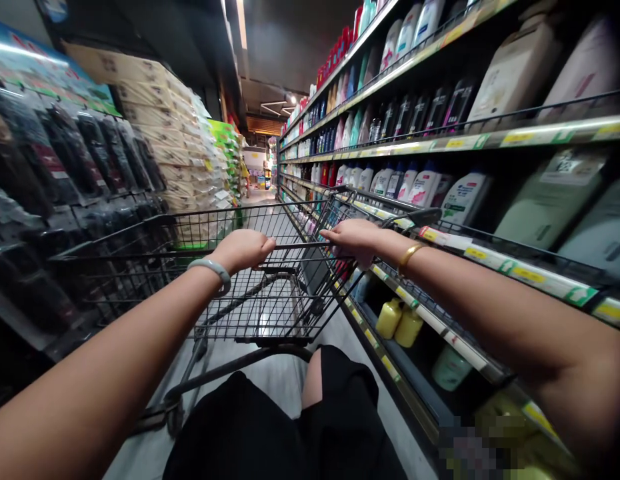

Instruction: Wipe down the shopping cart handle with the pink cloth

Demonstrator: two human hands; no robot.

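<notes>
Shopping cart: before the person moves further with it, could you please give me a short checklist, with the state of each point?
1. Left hand closed on the handlebar: ok.
2. Right hand on the handlebar: ok; how firm its grip is does not show.
3. Pale bangle and gold bangle apart from the handlebar: ok, each sits at a wrist.
4. Gap between the cart and the right-hand shelving: cannot tell; they look close, and contact is unclear.
5. Two yellow bottles in place on the low shelf: ok.
6. Wheels straight: cannot tell, too dark and blurred.
</notes>
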